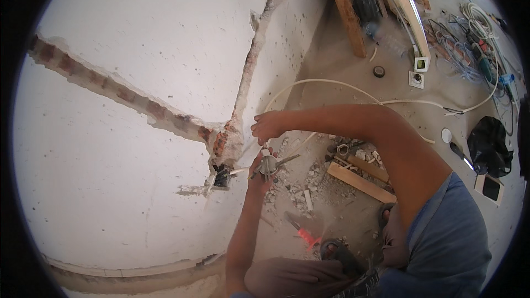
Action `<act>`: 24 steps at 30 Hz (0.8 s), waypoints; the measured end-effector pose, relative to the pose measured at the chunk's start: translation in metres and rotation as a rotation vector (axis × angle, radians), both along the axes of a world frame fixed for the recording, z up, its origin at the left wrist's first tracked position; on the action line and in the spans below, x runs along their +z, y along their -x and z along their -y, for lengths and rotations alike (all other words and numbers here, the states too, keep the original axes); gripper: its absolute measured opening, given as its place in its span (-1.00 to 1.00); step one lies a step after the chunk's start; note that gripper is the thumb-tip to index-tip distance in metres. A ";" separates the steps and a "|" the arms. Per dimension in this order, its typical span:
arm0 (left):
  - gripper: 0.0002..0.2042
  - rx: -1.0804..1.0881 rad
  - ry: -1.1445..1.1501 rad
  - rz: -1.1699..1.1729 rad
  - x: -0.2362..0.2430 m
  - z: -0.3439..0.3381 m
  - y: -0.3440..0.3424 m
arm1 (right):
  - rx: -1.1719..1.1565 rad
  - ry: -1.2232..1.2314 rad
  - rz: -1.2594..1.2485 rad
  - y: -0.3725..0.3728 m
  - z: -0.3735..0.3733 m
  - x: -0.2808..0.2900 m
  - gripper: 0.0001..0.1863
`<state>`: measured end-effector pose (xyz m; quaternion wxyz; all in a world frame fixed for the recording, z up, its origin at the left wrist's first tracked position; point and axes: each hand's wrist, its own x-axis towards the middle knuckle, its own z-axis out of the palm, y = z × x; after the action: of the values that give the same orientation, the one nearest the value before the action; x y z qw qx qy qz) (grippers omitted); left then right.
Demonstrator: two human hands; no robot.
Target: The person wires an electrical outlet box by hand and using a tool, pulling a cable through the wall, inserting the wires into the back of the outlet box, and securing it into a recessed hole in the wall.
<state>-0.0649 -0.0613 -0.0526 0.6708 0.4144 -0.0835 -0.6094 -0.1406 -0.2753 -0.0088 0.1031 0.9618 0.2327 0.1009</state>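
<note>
My left hand is wrapped round a round grey electrical box, from which flat strips stick out to the sides. Just above it, my right hand is closed, its fingertips close to the upper side of the box. A white cable rises from behind the right hand and arcs to the right over the floor. What exactly the right fingertips pinch is too small to make out. Left of the box, a broken-out hole in the white wall has a short pale conduit end poking out.
Two chased grooves, one long and one steep, meet above the hole. Rubble and wooden strips lie near my feet, beside a red-handled tool. Farther right are a tape roll, a socket, a black bag and coiled cable.
</note>
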 end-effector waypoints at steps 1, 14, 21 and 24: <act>-0.69 -0.001 0.000 -0.001 0.000 0.000 0.000 | -0.005 0.012 -0.002 0.000 0.000 0.001 -0.82; -0.66 0.014 -0.048 0.045 0.004 0.002 0.000 | -0.176 0.068 -0.153 -0.010 -0.014 0.020 -0.94; -0.67 -0.069 -0.005 0.033 0.007 0.002 -0.003 | -0.127 0.034 -0.153 -0.013 -0.009 0.020 -0.84; -0.67 -0.071 0.015 0.068 0.006 0.002 -0.004 | -0.088 0.003 -0.132 -0.014 -0.005 0.018 -0.82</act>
<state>-0.0611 -0.0637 -0.0466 0.6486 0.4266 -0.1252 -0.6178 -0.1266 -0.2700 0.0093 0.0935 0.9754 0.1968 0.0325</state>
